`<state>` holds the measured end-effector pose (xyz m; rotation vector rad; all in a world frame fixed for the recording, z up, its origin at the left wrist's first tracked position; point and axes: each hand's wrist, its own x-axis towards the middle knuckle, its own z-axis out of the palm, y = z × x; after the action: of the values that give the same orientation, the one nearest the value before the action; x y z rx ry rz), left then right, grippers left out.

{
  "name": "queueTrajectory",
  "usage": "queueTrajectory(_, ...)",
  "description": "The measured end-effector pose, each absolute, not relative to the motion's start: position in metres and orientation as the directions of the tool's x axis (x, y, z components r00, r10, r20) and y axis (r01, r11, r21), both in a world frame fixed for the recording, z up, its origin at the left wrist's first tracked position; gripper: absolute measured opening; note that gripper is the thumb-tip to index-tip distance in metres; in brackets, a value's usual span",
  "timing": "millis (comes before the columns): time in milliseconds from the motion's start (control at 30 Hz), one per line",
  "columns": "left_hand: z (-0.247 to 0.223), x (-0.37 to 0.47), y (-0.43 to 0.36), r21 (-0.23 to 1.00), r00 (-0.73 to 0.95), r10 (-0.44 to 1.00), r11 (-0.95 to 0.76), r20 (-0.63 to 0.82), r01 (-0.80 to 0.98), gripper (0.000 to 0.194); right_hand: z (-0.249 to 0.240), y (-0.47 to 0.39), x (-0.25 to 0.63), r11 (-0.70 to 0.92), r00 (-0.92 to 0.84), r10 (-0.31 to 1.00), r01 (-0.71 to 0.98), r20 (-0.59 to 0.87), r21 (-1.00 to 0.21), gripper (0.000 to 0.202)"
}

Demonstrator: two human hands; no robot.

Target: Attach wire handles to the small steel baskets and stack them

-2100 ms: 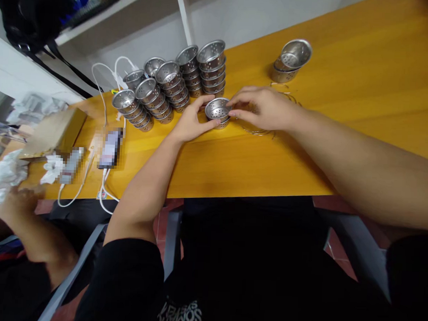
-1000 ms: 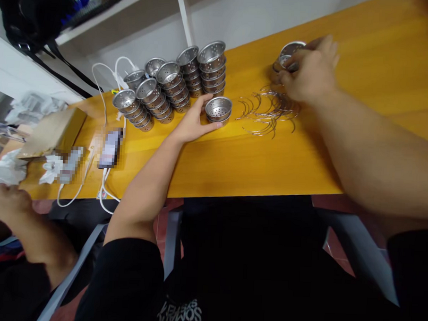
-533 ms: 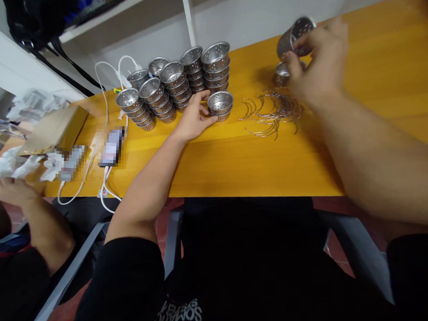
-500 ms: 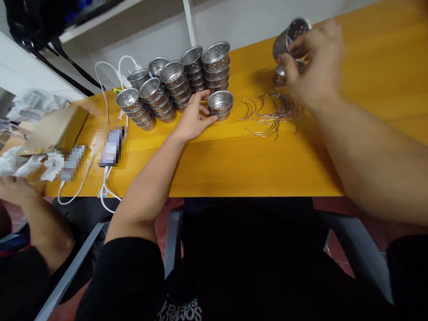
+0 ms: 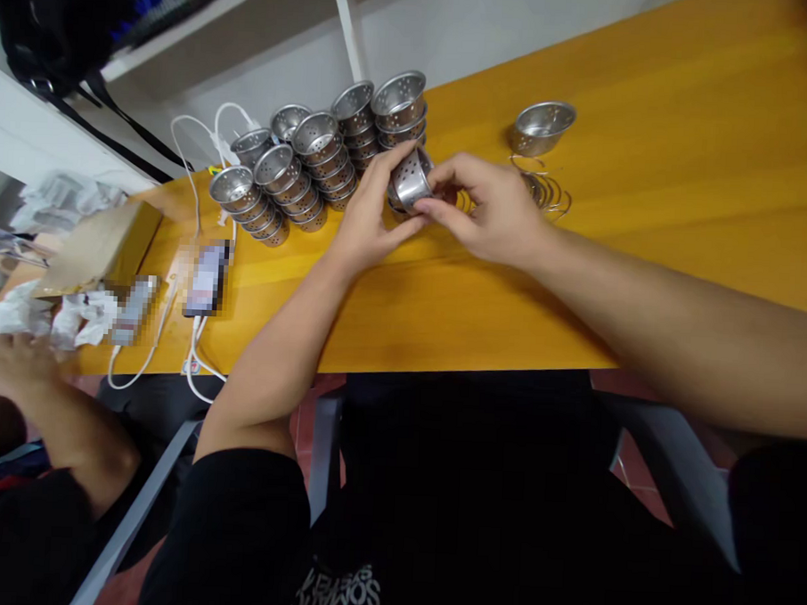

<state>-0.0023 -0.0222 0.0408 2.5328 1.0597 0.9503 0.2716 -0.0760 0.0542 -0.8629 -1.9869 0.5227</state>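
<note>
A perforated metal cup [image 5: 412, 178] is tilted over a short stack of like cups, which it mostly hides. My right hand [image 5: 494, 204] pinches this cup by its right side, thumb below and fingers on the rim. Curved around the left of the cup and the short stack is my left hand [image 5: 374, 203], fingers apart; whether it grips either is unclear. Several stacks of cups [image 5: 318, 136] stand just left of and behind it. Thin curved metal wires [image 5: 548, 193] lie partly behind my right hand. One more cup [image 5: 543, 128] stands beyond the wires.
Two phones, one dark-edged [image 5: 207, 278] and one grey [image 5: 136, 309], lie on the wooden table [image 5: 443, 322] with white cables. A cardboard box [image 5: 105, 245] and plastic bags are at the left. Another person's hand [image 5: 19, 366] is at the lower left. A shelf and black bag stand behind.
My right hand has moved left from the far cup to the short stack, bringing a cup with it. My left hand has stayed beside the stack.
</note>
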Motion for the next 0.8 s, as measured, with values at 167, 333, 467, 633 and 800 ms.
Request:
queueTrajectory(167, 0.04, -0.009, -0.021, 0.455, 0.518, 0.699, -0.715, 0.493, 0.531, 0.122, 0.062, -0.067, 0.28, 0.703, -0.475, 0.703, 0.351, 0.53, -0.619, 0.043)
queueTrajectory(333, 0.046, -0.011, -0.023, 0.436, 0.548, 0.677, -0.736, 0.491, 0.518, 0.117, 0.069, -0.061, 0.293, 0.697, -0.445, 0.713, 0.363, 0.542, -0.618, 0.048)
queueTrajectory(467, 0.046, -0.01, -0.02, 0.43, 0.572, 0.674, -0.739, 0.468, 0.519, 0.115, 0.064, -0.055, 0.296, 0.681, -0.447, 0.722, 0.326, 0.528, -0.656, 0.05)
queueTrajectory(633, 0.045, -0.009, -0.019, 0.425, 0.582, 0.67, -0.742, 0.461, 0.518, 0.117, 0.057, -0.045, 0.298, 0.675, -0.458, 0.716, 0.259, 0.528, -0.691, 0.036)
queueTrajectory(800, 0.048, -0.008, -0.022, 0.438, 0.599, 0.68, -0.732, 0.423, 0.522, 0.118, 0.056, -0.042, 0.299, 0.668, -0.456, 0.721, 0.253, 0.523, -0.7, 0.041)
